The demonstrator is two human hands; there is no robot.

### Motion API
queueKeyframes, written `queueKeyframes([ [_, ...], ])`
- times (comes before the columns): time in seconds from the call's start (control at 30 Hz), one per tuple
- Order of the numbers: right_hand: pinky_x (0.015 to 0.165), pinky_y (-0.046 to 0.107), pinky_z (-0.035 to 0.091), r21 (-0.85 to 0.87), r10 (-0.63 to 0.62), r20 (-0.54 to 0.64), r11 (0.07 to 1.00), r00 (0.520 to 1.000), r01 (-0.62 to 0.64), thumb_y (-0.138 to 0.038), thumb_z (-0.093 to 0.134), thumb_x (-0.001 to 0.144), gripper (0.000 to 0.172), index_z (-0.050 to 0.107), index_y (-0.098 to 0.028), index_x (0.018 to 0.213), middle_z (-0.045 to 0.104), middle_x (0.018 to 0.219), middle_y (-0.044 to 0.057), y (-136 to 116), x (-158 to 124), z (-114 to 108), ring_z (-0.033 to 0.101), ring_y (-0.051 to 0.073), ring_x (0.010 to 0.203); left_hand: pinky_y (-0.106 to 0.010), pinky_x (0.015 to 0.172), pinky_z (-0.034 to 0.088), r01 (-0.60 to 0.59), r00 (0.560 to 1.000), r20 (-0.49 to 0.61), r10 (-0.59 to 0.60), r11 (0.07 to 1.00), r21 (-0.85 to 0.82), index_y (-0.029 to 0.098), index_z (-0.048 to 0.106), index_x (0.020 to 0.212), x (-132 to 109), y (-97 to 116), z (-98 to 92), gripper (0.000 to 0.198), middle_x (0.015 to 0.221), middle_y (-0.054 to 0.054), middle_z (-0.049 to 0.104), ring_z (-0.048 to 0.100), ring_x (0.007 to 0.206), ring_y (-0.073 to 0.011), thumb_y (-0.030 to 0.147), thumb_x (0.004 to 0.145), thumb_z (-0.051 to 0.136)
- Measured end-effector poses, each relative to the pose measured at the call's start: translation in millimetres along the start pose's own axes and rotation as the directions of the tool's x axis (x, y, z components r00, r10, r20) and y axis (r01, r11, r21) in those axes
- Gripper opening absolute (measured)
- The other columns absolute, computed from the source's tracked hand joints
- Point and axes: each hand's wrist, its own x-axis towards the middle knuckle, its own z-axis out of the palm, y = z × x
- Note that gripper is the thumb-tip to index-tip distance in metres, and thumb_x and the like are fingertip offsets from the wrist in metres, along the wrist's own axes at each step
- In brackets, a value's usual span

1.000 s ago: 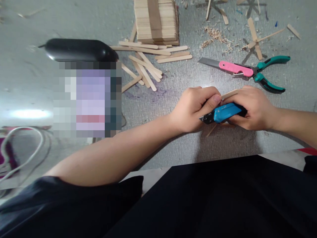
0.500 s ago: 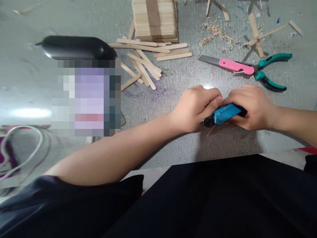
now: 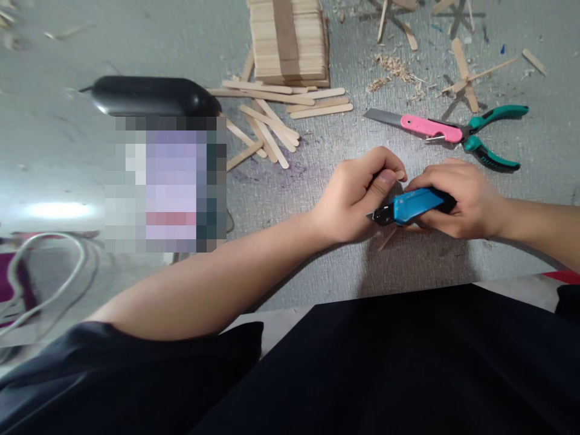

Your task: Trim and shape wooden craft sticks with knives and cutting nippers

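Observation:
My right hand [image 3: 457, 199] is wrapped round a blue utility knife [image 3: 410, 206], its black tip pointing left. My left hand [image 3: 356, 196] is closed on a thin wooden stick [image 3: 388, 237], whose lower end shows under the knife and whose upper end peeks out by my thumb. The knife's tip lies against the stick between the two hands, low over the grey textured mat [image 3: 317, 199].
A pink utility knife [image 3: 419, 125] and green-handled pliers [image 3: 492, 133] lie behind my hands. A stack of craft sticks [image 3: 290, 42] and loose sticks [image 3: 272, 121] lie at the back. Wood shavings [image 3: 392, 69], a black device [image 3: 149, 96] and a white cable [image 3: 40, 284] lie around.
My left hand has shifted its grip slightly upward on the stick, and the upper part of the stick is now mostly hidden. The knife stays against the stick.

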Motion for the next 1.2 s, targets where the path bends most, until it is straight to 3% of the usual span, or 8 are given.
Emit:
queueKeyframes([
  [0.17,0.09,0.049,0.06,0.02,0.004,-0.018,1.0,1.0,-0.003,-0.041,0.073,0.102,0.02,0.081,-0.033,0.119,0.089,0.105,0.004,-4.5,0.1,-3.6,0.079,0.029,0.089,-0.04,0.082,0.064,-0.011,0.996,-0.088,0.01,1.0,-0.019,0.027,0.073,0.112,-0.4,-2.6,1.5,0.042,0.103,-0.007,0.081,0.075,0.089,-0.0212,0.064,0.122,0.057],
  [0.33,0.083,0.043,0.061,0.101,-0.021,-0.059,0.994,0.998,0.027,-0.03,0.076,0.101,0.018,0.079,-0.033,0.118,0.087,0.101,0.002,-6.9,1.5,-6.6,0.079,0.026,0.087,-0.034,0.071,0.061,-0.028,0.984,-0.178,0.018,0.998,-0.056,0.028,0.074,0.115,-1.0,-9.8,3.7,0.04,0.102,-0.004,0.079,0.071,0.077,-0.0158,0.066,0.121,0.064],
  [0.47,0.078,0.038,0.061,0.164,-0.071,-0.149,0.982,0.986,0.096,-0.023,0.081,0.098,0.021,0.08,-0.031,0.118,0.087,0.101,0.0,-4.1,1.3,-2.6,0.079,0.022,0.083,-0.028,0.066,0.061,-0.167,0.969,-0.2,0.147,0.982,-0.086,0.024,0.077,0.112,0.7,-16.6,4.9,0.031,0.097,-0.003,0.08,0.073,0.076,-0.0139,0.054,0.12,0.07],
  [0.67,0.076,0.037,0.063,0.186,-0.037,-0.209,0.98,0.977,0.077,-0.025,0.084,0.1,0.018,0.081,-0.03,0.117,0.09,0.107,0.001,-5.1,1.5,-1.6,0.079,0.021,0.083,-0.027,0.074,0.067,-0.218,0.951,-0.239,0.195,0.973,-0.073,0.022,0.082,0.113,3.1,-16.8,7.6,0.021,0.102,-0.005,0.085,0.081,0.088,-0.0148,0.04,0.12,0.074],
  [0.87,0.073,0.036,0.062,0.206,0.008,-0.23,0.978,0.973,0.041,-0.027,0.085,0.1,0.015,0.081,-0.031,0.114,0.088,0.101,0.0,-5.7,1.1,-2.0,0.076,0.02,0.079,-0.022,0.058,0.057,-0.28,0.914,-0.339,0.222,0.951,-0.132,0.027,0.084,0.123,7.3,-19.5,11.5,0.022,0.089,0.0,0.078,0.069,0.066,-0.0096,0.046,0.121,0.073],
  [1.2,0.072,0.033,0.059,0.187,-0.027,-0.271,0.979,0.962,0.08,-0.022,0.086,0.1,0.018,0.081,-0.028,0.116,0.086,0.098,-0.001,-4.7,0.5,-0.4,0.074,0.017,0.077,-0.019,0.049,0.052,-0.271,0.935,-0.295,0.198,0.934,-0.233,0.027,0.083,0.12,7.7,-17.3,10.1,0.018,0.083,0.002,0.071,0.065,0.058,-0.0076,0.042,0.12,0.075],
])
